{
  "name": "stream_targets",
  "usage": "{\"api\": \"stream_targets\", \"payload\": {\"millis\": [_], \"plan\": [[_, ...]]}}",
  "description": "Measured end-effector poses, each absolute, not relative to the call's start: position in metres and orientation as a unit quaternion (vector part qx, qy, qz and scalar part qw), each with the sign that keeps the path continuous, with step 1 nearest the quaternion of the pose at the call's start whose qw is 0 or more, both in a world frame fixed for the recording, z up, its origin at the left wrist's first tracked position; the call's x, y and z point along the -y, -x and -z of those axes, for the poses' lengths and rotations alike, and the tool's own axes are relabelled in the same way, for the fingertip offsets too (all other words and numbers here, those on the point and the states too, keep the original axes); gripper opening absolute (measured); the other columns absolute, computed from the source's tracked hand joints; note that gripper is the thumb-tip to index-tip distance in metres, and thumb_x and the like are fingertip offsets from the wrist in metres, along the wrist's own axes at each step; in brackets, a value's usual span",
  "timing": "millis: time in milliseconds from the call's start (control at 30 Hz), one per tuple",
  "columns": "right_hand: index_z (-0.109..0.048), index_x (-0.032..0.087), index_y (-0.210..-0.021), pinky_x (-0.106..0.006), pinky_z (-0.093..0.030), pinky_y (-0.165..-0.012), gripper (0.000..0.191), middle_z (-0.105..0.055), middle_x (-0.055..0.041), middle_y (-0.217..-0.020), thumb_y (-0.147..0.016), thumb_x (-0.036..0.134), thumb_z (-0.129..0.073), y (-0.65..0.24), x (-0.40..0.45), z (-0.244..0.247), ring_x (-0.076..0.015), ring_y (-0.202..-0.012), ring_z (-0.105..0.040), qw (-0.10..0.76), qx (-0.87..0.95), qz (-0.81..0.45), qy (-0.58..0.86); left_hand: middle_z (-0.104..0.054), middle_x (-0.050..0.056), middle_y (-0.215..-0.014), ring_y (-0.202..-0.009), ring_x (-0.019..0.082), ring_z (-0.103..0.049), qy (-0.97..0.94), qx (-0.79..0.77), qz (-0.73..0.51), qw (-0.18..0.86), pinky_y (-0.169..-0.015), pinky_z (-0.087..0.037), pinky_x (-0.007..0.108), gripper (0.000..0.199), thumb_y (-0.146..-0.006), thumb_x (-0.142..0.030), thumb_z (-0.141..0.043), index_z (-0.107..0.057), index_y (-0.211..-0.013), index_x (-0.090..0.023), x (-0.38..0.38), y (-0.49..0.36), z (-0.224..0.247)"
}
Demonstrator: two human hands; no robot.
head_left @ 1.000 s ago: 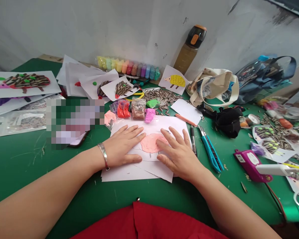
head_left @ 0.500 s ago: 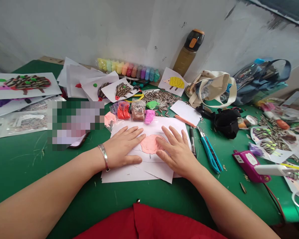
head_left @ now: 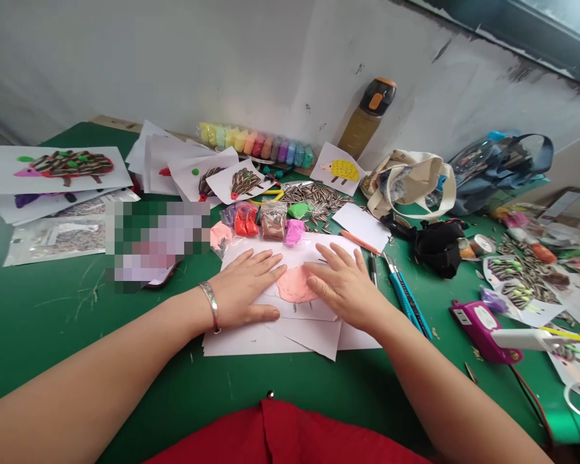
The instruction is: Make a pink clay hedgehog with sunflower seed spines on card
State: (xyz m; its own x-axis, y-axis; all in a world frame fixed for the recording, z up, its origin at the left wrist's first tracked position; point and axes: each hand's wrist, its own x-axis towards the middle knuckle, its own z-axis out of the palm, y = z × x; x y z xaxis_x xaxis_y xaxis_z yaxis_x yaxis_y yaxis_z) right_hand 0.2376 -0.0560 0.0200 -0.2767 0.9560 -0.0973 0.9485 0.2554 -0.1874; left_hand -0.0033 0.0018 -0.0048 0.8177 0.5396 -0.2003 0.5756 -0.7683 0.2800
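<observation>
My left hand (head_left: 244,290) lies flat on a stack of white paper sheets (head_left: 265,340), fingers spread, with a silver bangle (head_left: 211,307) on its wrist. My right hand (head_left: 341,290) rests beside it, its fingertips on a flattened patch of pink modelling clay (head_left: 292,287) that sits on a pencil drawing on the top sheet. The clay's right side is hidden under those fingers. Neither hand grips anything.
Small bags of coloured clay (head_left: 265,222) and a pile of striped sunflower seeds (head_left: 314,196) lie just beyond the paper. To the right are a blue utility knife (head_left: 406,296) and a purple hot glue gun (head_left: 481,332). Seed-decorated pictures (head_left: 65,167) lie at the left.
The view has tilted, shifting the whole table in the picture. Both hands stay flat on the paper, and the right fingers sit slightly further over the pink clay.
</observation>
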Motion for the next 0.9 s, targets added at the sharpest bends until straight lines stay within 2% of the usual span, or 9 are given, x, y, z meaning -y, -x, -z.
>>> {"api": "stream_targets", "payload": {"millis": [167,333,433,567,633,733,900], "plan": [[-0.063,0.035,-0.121,-0.073,-0.015,-0.107,0.049,-0.039,-0.0047,-0.151,-0.097,0.056,-0.025,-0.233,0.053,-0.016,-0.0384,-0.142,-0.024,0.033,0.794,-0.119,0.595,-0.02,0.012,-0.158,-0.146,0.032,-0.015,-0.939,-0.296,0.053,0.168,-0.117,-0.01,0.051,0.081,-0.085,-0.066,-0.046,-0.027,-0.15,-0.021,-0.002,0.004,0.006],[-0.057,0.036,-0.129,-0.072,-0.014,-0.108,0.048,-0.035,-0.0044,-0.153,-0.097,0.055,-0.027,-0.236,0.055,-0.013,-0.0374,-0.142,-0.023,0.048,0.793,-0.123,0.595,-0.021,0.012,-0.158,-0.145,0.032,-0.017,-0.941,-0.296,0.028,0.163,-0.117,-0.009,0.05,0.081,-0.084,-0.066,-0.049,-0.028,-0.149,-0.022,-0.003,0.006,0.014],[-0.06,0.036,-0.125,-0.071,-0.016,-0.108,0.046,-0.036,-0.004,-0.152,-0.097,0.054,-0.029,-0.237,0.055,-0.009,-0.037,-0.142,-0.024,0.048,0.802,-0.126,0.582,-0.022,0.012,-0.158,-0.146,0.031,-0.017,-0.943,-0.292,0.023,0.159,-0.117,-0.008,0.05,0.081,-0.084,-0.065,-0.049,-0.028,-0.149,-0.023,-0.003,0.006,0.017],[-0.048,0.03,-0.139,-0.066,-0.019,-0.111,0.051,-0.026,-0.0087,-0.157,-0.097,0.053,-0.032,-0.241,0.055,-0.004,-0.0337,-0.142,-0.026,0.109,0.784,-0.091,0.605,-0.021,0.012,-0.158,-0.145,0.031,-0.017,-0.942,-0.298,0.033,0.154,-0.117,-0.009,0.05,0.081,-0.084,-0.065,-0.048,-0.027,-0.149,-0.022,-0.002,0.006,0.015],[-0.042,0.023,-0.143,-0.061,-0.026,-0.11,0.054,-0.036,-0.0122,-0.152,-0.097,0.05,-0.033,-0.244,0.054,-0.001,-0.031,-0.138,-0.034,0.125,0.785,-0.09,0.601,-0.021,0.012,-0.158,-0.145,0.031,-0.018,-0.942,-0.299,0.033,0.15,-0.117,-0.009,0.05,0.081,-0.084,-0.065,-0.048,-0.028,-0.149,-0.022,-0.001,0.006,0.013],[-0.049,0.018,-0.137,-0.051,-0.035,-0.107,0.049,-0.056,-0.0115,-0.136,-0.097,0.044,-0.037,-0.248,0.053,0.0,-0.0283,-0.129,-0.046,0.121,0.81,-0.099,0.566,-0.023,0.011,-0.158,-0.145,0.03,-0.019,-0.942,-0.302,0.021,0.146,-0.117,-0.01,0.048,0.077,-0.087,-0.065,-0.045,-0.03,-0.149,-0.022,0.001,0.006,0.011],[-0.053,0.017,-0.131,-0.047,-0.038,-0.103,0.042,-0.062,-0.0096,-0.128,-0.097,0.039,-0.041,-0.252,0.051,-0.001,-0.028,-0.122,-0.051,0.122,0.824,-0.093,0.545,-0.025,0.012,-0.157,-0.145,0.031,-0.02,-0.938,-0.302,0.026,0.166,-0.116,-0.011,0.052,0.072,-0.091,-0.065,-0.033,-0.03,-0.149,-0.022,0.0,0.004,0.009]]}}
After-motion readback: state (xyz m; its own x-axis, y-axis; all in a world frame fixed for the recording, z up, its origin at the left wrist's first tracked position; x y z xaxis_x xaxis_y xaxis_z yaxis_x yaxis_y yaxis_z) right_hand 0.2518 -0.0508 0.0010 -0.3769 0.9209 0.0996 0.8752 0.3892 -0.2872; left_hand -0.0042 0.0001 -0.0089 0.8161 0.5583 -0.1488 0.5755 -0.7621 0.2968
